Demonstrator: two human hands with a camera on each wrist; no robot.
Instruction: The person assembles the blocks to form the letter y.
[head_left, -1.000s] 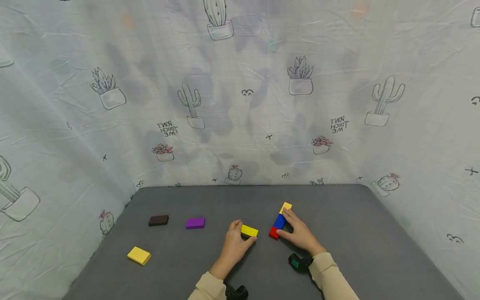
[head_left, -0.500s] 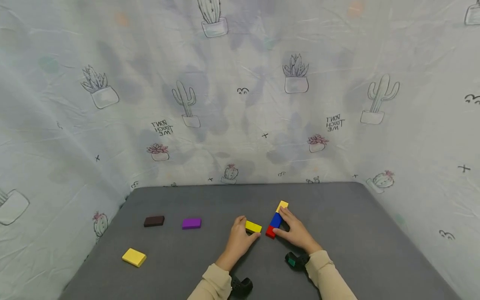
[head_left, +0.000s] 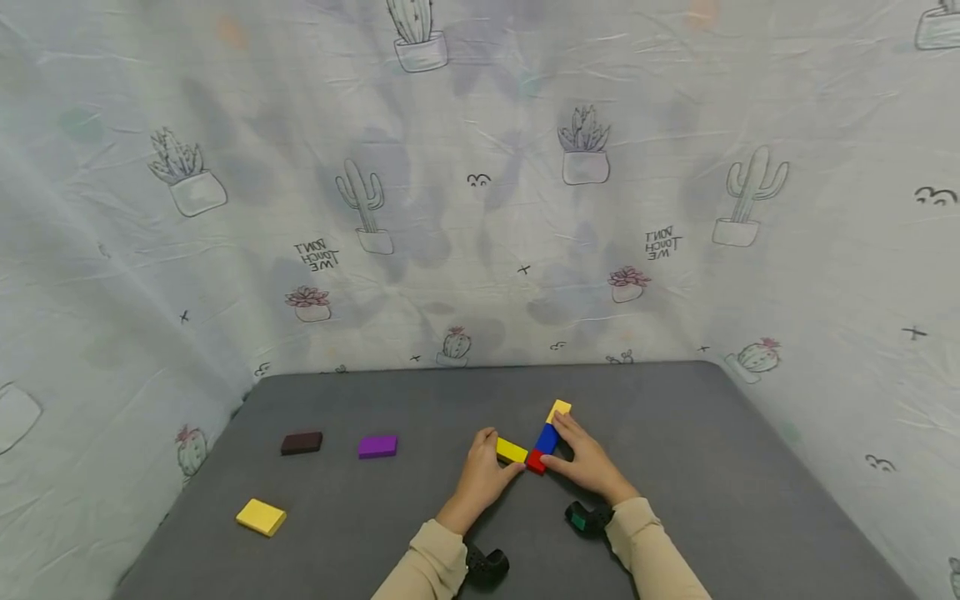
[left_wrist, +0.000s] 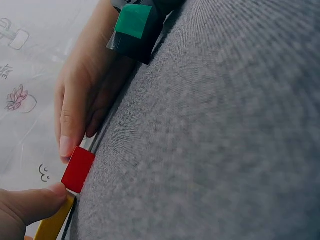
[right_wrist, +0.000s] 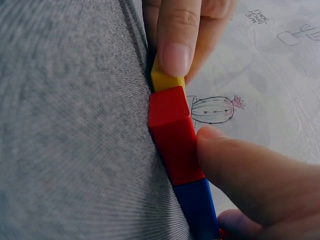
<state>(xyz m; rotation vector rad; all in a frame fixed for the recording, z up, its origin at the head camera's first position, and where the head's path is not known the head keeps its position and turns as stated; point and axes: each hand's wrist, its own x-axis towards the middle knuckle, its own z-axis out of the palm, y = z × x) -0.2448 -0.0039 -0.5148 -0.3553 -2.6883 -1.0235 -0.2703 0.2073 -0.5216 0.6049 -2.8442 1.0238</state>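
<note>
Drawn pots (head_left: 585, 169): printed on the pale cloth (head_left: 480, 100), each filled with a cactus or succulent in outline.

Held yellow block (head_left: 512, 451): pinched between thumb and fingers of the left hand (head_left: 482, 477); set at an angle, one end just beside the red block (head_left: 535, 463). Whether the two touch cannot be told.

Blue block (head_left: 547, 438) and far yellow block (head_left: 558, 409): laid beyond the red block, end to end with it, in a slanting row on the grey table (head_left: 690, 442). Thumb and forefinger of the right hand (head_left: 591, 467) are spread along the row, the thumb rested against the red block; the state of its other fingers cannot be told.

Shown by the head view alone: purple block (head_left: 377, 447), dark brown block (head_left: 302, 442) and pale yellow block (head_left: 261, 517), lying well apart to the left, and beige sleeves (head_left: 431, 554).

Shown by the right wrist view: the red block's end and long side, with the blue block butted against it.

Shown by the left wrist view: the red block's end face, with the left thumb (left_wrist: 42, 202) laid over the held yellow block. A green patch (left_wrist: 133, 21) is seen at the right wrist.
</note>
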